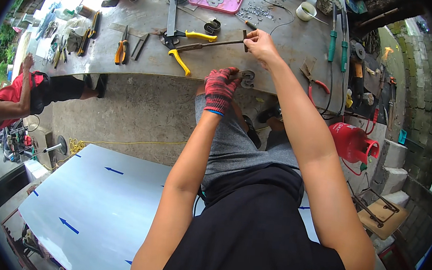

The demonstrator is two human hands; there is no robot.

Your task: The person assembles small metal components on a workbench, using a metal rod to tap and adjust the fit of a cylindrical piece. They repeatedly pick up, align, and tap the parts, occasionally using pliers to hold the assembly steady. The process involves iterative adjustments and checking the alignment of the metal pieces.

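My left hand (221,88), in a red and black knit glove, is at the near edge of the metal table, closed on a curled, S-shaped metal strip (249,79). Above and to its right, my bare right hand (261,45) pinches the crosspiece of a dark T-shaped metal tool (219,43). The tool's long thin shank points left across the tabletop. Its far end lies between the splayed handles of yellow-handled cutters (180,62). A dark coiled metal strip (212,26) rests just beyond the shank.
Orange pliers (122,50), red-handled pliers (310,83) and a pink tray (222,3) lie on the table (149,70). Two green-handled torches (332,45) rest at the right with hoses. A red gas cylinder (351,142) stands below. Another person (11,96) is at the left.
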